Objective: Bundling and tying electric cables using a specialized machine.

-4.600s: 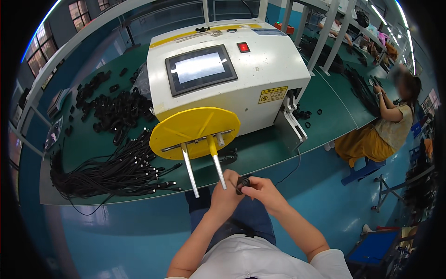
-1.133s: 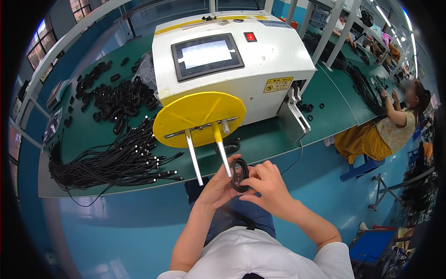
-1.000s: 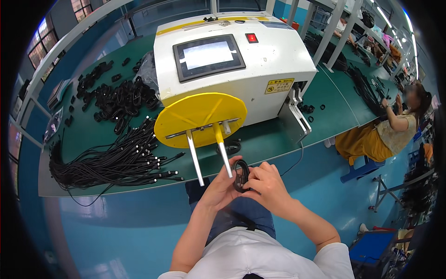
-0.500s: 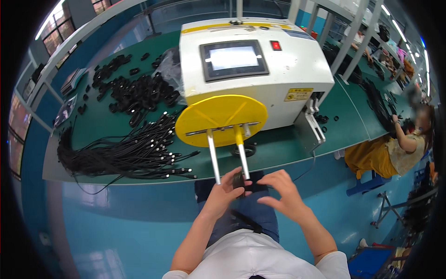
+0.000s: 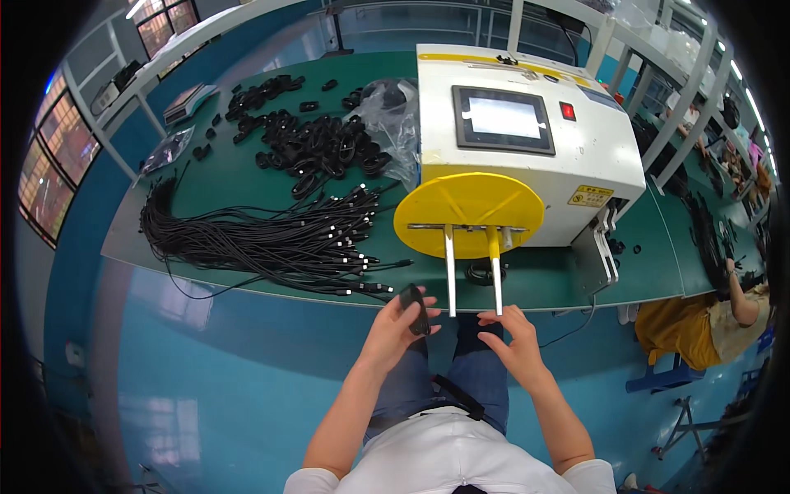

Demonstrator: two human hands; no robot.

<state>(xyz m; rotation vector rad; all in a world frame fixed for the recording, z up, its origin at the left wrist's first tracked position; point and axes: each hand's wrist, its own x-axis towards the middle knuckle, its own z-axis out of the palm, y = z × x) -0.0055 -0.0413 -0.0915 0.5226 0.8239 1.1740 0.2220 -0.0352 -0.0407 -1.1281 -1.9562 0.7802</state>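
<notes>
My left hand (image 5: pixel 397 327) holds a small coiled black cable (image 5: pixel 415 307) just in front of the green bench edge. My right hand (image 5: pixel 512 335) is open, fingers spread, its fingertips at the lower end of the two metal rods (image 5: pixel 471 272) that stick out from the yellow winding disc (image 5: pixel 468 215). The disc is mounted on the front of a white machine (image 5: pixel 527 140) with a touch screen (image 5: pixel 503 119) and a red button.
A long bundle of loose black cables (image 5: pixel 271 239) lies on the green bench (image 5: pixel 222 177) to my left, with a pile of coiled cables (image 5: pixel 317 148) and a plastic bag behind. Another coil (image 5: pixel 484 272) lies under the disc. A seated person (image 5: pixel 708 317) works at right.
The coiled cable has come off the rods; both hands held it together before, now only my left hand has it, moved left. My right hand has let go. The view shifted left.
</notes>
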